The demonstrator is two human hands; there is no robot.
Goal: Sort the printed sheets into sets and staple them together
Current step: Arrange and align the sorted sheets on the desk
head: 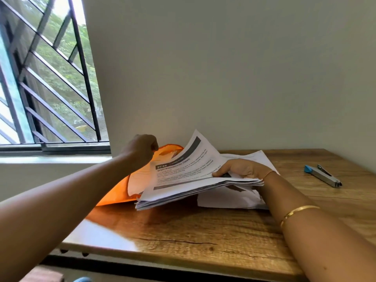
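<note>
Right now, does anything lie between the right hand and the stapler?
Nothing visible: only bare table separates the stapler from the right hand, which grips the stack of printed sheets above loose sheets. The left hand holds the orange folder.

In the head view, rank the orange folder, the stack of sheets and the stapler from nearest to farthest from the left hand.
1. orange folder, held by the left hand.
2. stack of sheets, just to its right.
3. stapler, far over on the right.
</note>
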